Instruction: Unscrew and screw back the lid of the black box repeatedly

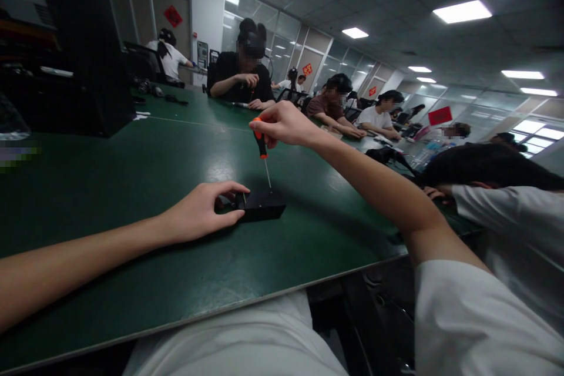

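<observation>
A small black box [264, 205] lies on the green table [185, 288]. My left hand [205, 208] grips its left end, thumb on the near side and fingers at the far side. Above the box, my right hand [282, 123] is closed around the orange and black handle of a screwdriver [263, 147]. The screwdriver stands nearly upright, slightly tilted, and its tip meets the top of the box near the right end. A short thin metallic piece [244, 197] shows beside my left fingertips.
A large black case [88, 47] stands at the left, with dark small items [152, 88] beside it. A person in black [240, 70] sits across the table. At the right, another person's white sleeve [489, 205] is close to my right arm.
</observation>
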